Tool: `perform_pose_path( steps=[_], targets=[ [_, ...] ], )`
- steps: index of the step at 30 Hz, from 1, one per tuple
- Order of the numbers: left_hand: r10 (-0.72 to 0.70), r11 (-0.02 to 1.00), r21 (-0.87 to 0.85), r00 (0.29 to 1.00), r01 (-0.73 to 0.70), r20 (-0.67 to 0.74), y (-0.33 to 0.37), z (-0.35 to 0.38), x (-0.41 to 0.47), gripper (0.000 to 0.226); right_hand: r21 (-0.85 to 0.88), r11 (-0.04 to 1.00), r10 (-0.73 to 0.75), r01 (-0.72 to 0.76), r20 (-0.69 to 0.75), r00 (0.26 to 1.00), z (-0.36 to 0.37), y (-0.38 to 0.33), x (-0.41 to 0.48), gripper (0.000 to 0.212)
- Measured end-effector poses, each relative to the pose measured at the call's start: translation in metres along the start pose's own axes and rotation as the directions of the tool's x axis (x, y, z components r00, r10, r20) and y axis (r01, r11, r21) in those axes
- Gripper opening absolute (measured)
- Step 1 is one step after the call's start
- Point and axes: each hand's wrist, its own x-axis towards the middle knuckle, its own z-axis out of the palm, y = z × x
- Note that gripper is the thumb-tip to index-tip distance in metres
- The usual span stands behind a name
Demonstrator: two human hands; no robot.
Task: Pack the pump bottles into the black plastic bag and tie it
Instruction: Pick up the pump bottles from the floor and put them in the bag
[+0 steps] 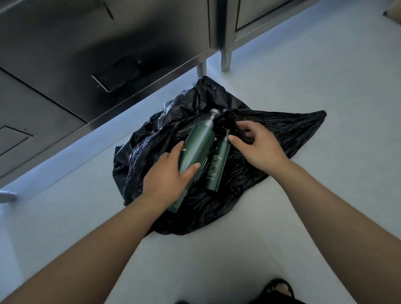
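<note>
A crumpled black plastic bag (274, 135) lies spread on the pale floor. Two dark green pump bottles rest on top of it, side by side, pump ends pointing away from me. My left hand (168, 178) grips the lower half of the large green bottle (198, 145), whose grey pump neck shows at the far end. The small green bottle (218, 167) lies just right of it. My right hand (256, 145) hovers over the bag beside the small bottle's pump, thumb touching its top, fingers spread and curled near the bag's folds.
Stainless steel cabinets (78, 65) on short legs (224, 60) stand along the far left, close behind the bag. My feet in dark sandals (279, 290) show at the bottom edge. A cardboard-coloured object (398, 13) sits at the far right.
</note>
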Motion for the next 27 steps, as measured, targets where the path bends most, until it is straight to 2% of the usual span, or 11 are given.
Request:
perform_pose_path(
  steps=[7,12,20,24,27],
  targets=[
    [-0.002,1.0,0.0,0.997,0.002,0.077,0.035,-0.116,-0.054,0.072,-0.051,0.998,0.027,-0.026,0.019,0.999,-0.078,-0.116,-0.042,0.051],
    [-0.072,0.997,0.017,0.996,0.071,0.053,0.056,-0.143,-0.054,0.072,-0.059,0.998,-0.012,0.016,0.076,0.997,-0.111,-0.149,-0.025,0.049],
    [-0.276,0.961,0.042,0.961,0.274,0.028,0.09,-0.072,-0.026,0.069,-0.103,0.992,-0.05,0.079,0.262,0.964,-0.134,-0.095,0.04,0.048],
    [-0.383,0.922,-0.05,0.924,0.383,0.009,0.088,-0.002,-0.012,0.069,-0.144,0.977,-0.097,0.157,0.353,0.93,-0.119,-0.042,0.069,0.049],
    [-0.398,0.916,-0.062,0.917,0.397,-0.007,0.069,0.049,0.008,0.069,-0.176,0.957,-0.154,0.231,0.367,0.917,-0.092,-0.004,0.09,0.047]
  ],
)
